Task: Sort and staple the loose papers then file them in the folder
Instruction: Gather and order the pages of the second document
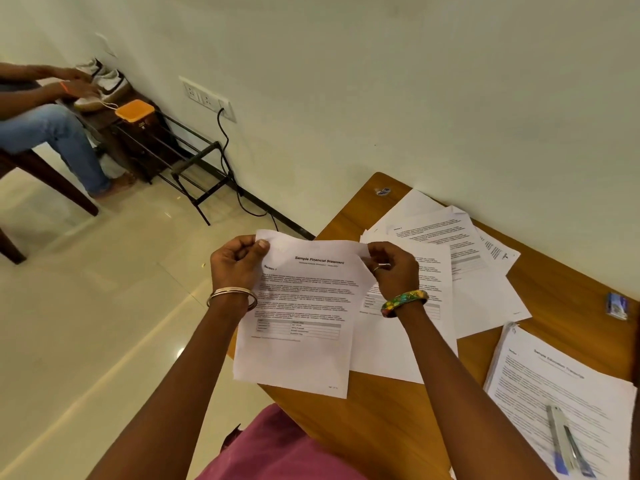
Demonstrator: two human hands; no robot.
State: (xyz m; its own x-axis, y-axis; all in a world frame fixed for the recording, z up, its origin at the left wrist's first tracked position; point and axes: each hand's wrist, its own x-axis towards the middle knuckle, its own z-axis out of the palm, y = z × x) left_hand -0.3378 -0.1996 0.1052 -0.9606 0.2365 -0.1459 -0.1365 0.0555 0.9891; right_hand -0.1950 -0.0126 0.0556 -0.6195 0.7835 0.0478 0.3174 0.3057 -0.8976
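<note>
I hold a printed sheet headed "Sample Financial Statement" [304, 313] up over the table's left edge. My left hand [237, 263] pinches its top left corner, thumb on the front. My right hand [393, 268] pinches the top right corner. Behind it, several loose printed sheets [460, 258] lie fanned across the wooden table [408, 420]. A separate stack of papers [561, 400] lies at the right front, with a stapler [566, 441] lying on top of it.
A small blue box [618, 305] sits near the table's right edge. To the left is tiled floor with a black metal rack [194, 161] by the wall and a cable from a socket. Another person sits on a chair at far left [45, 133].
</note>
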